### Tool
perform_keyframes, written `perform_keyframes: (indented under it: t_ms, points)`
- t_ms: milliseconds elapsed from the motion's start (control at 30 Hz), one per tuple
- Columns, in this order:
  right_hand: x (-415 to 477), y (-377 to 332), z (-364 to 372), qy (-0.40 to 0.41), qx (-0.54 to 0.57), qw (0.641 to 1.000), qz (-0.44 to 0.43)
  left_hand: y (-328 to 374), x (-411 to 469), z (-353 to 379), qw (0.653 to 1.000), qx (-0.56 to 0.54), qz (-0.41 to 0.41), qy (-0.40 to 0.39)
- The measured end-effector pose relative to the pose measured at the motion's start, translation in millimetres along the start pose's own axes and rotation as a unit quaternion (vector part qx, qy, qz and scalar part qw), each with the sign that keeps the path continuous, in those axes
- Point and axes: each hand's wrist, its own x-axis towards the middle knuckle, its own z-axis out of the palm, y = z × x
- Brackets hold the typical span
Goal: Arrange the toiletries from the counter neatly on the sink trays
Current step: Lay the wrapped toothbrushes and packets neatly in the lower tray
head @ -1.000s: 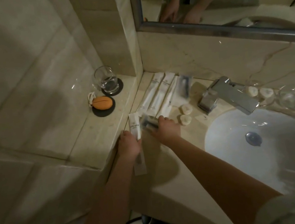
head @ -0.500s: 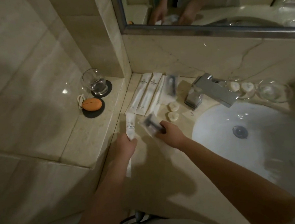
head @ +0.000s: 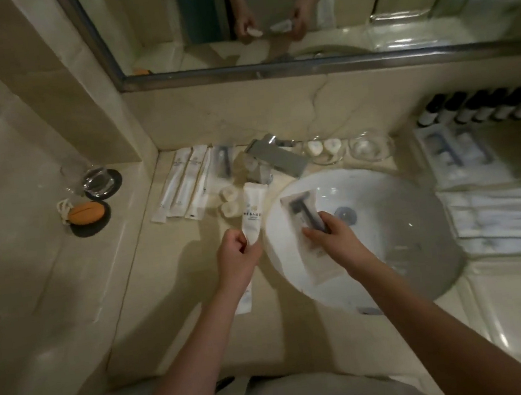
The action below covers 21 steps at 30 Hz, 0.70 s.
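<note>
My left hand (head: pixel 235 260) grips a long white toiletry packet (head: pixel 252 214) above the counter, just left of the sink basin (head: pixel 388 247). My right hand (head: pixel 333 237) holds a clear-wrapped black razor (head: pixel 303 212) over the basin. Three white packets (head: pixel 183 186) and another wrapped razor (head: pixel 223 164) lie in a row on the counter behind, with small round white items (head: pixel 229 200) beside them. A tray (head: pixel 462 155) with wrapped items lies right of the basin.
The chrome faucet (head: pixel 276 158) stands behind the basin, glass dishes (head: pixel 370 149) to its right. Several dark bottles (head: pixel 476 107) line the back right above folded white towels (head: pixel 508 217). A glass (head: pixel 98 180) and an orange soap (head: pixel 86 213) stand on the left ledge.
Both hands have lifted their items and moved right, the razor now over the basin. The view has swung right, revealing the tray, bottles and towels.
</note>
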Motion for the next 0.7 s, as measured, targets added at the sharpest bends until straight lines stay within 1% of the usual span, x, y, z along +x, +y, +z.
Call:
perform_keyframes:
  t_ms: [167, 267, 467, 567, 700]
  points:
    - [-21.0, 19.6, -70.7, 0.084, 0.032, 0.996, -0.005, 40.3, -13.4, 64.8, 0.996, -0.007, 0.063, -0.059]
    - [-30.7, 33.1, -109.0, 0.115, 0.058, 0.992, 0.006, 61.4, -20.1, 101.9, 0.992, 0.002, 0.084, -0.091]
    - [-43.4, 56.4, -176.9, 0.141, 0.079, 0.987, 0.017, 87.3, -29.7, 165.7, 0.987, 0.007, 0.094, -0.131]
    - [-43.6, 68.3, -212.9, 0.183, 0.093, 0.978, 0.018, 102.4, -30.7, 198.0, 0.984, 0.018, 0.091, -0.152]
    - [-31.4, 79.4, -266.8, 0.236, 0.077, 0.968, 0.019, 123.6, -25.8, 235.3, 0.982, 0.024, 0.085, -0.166]
